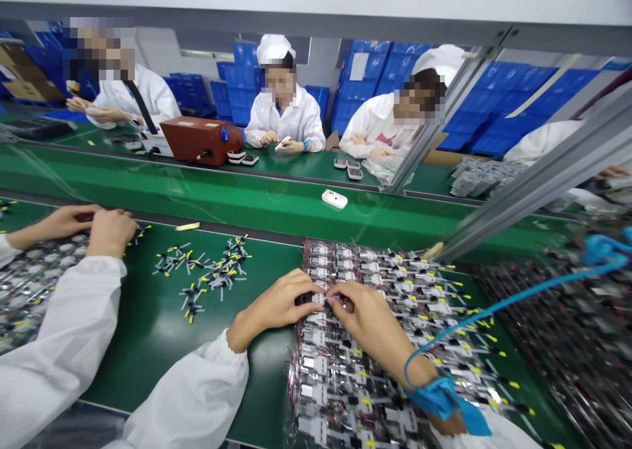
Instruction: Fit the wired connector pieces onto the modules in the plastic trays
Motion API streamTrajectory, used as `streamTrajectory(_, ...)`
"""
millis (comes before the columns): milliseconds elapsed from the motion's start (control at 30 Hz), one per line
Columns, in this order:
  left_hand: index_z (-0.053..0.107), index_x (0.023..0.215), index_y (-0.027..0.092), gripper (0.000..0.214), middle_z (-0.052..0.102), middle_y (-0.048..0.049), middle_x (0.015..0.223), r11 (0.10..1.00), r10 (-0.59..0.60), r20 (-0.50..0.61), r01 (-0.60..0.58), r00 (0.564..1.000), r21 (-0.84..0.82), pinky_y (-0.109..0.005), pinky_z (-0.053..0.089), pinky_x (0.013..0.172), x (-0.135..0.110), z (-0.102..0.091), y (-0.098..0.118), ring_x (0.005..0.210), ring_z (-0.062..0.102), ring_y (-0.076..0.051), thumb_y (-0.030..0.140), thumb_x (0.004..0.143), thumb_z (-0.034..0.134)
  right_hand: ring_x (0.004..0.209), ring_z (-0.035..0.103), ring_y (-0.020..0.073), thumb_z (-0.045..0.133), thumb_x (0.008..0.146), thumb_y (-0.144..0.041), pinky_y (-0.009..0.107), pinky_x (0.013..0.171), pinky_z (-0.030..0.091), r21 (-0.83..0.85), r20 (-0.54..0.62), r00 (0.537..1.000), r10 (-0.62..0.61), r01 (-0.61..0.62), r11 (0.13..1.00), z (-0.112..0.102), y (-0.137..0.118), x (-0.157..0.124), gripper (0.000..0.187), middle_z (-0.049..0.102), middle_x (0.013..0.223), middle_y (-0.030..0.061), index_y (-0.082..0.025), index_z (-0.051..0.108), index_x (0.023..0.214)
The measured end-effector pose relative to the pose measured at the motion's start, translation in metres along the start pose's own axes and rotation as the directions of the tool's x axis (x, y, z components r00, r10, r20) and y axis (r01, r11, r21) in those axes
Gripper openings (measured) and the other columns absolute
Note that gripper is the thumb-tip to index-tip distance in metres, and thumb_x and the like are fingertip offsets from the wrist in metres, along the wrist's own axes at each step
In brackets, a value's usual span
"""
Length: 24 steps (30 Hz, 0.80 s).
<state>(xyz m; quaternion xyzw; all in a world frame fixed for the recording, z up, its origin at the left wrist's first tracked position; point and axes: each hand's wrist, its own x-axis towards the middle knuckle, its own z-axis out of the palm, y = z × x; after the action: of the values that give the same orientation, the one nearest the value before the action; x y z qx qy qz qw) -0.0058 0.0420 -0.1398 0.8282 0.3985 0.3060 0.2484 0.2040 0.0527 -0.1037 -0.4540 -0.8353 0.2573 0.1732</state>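
Note:
Over a tray [309, 391] filled with rows of small electronic assemblies with white parts, red wires and yellow-tipped pieces, both of my hands meet fingertip to fingertip. My left hand [279, 301] comes from the left, its thumb and fingers closed in a pinch at a small white part [318, 298] in the rows. Opposite it, my right hand [368, 317] also pinches at that spot, with a blue wrist strap [434, 396] and cord round the wrist. What sits between the fingertips is too small and too covered to make out.
Loose grey-and-black pieces with yellow tips [224, 264] lie on the green bench [162, 350]. A co-worker's hands [111, 232] work over another filled tray at left. More assemblies [557, 311] are stacked at right. A white device [334, 199] lies on the green belt [261, 189]; several people sit beyond.

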Motion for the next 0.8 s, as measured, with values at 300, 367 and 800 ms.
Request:
streamTrajectory(300, 0.067, 0.11, 0.019, 0.028, 0.066, -0.0062, 0.093, 1.0, 0.011, -0.01, -0.012, 1.0, -0.018, -0.032, 0.045, 0.084, -0.0005, 0.0028, -0.0036, 0.093, 0.057, -0.021, 0.041, 0.094, 0.058, 0.067, 0.058, 0.0172, 0.051, 0.09, -0.017, 0.027, 0.063, 0.04, -0.028, 0.014, 1.0, -0.016, 0.016, 0.999, 0.0001, -0.0031, 0.0013, 0.017, 0.065, 0.084, 0.0024, -0.02, 0.067, 0.086)
streamTrajectory(367, 0.068, 0.11, 0.019, 0.03, 0.066, -0.0065, 0.092, 1.0, 0.024, -0.013, -0.024, 1.0, -0.015, -0.032, 0.045, 0.084, -0.0004, 0.003, -0.0033, 0.093, 0.057, -0.021, 0.042, 0.095, 0.057, 0.067, 0.058, 0.0173, 0.051, 0.09, -0.016, 0.027, 0.063, 0.04, -0.04, 0.013, 1.0, -0.021, 0.021, 0.999, 0.0, -0.0044, 0.0014, 0.017, 0.065, 0.084, 0.0028, -0.02, 0.067, 0.086)
streamTrajectory(800, 0.068, 0.106, 0.016, 0.032, 0.063, -0.0066, 0.088, 0.998, 0.055, -0.002, -0.055, 0.998, -0.011, -0.031, 0.044, 0.083, 0.001, 0.0022, -0.0025, 0.089, 0.055, -0.02, 0.043, 0.096, 0.054, 0.074, 0.061, 0.0187, 0.054, 0.091, -0.012, 0.027, 0.067, 0.043, -0.085, 0.024, 1.0, -0.014, 0.016, 0.996, 0.0046, -0.0075, 0.0036, 0.018, 0.066, 0.084, 0.0025, -0.02, 0.069, 0.086)
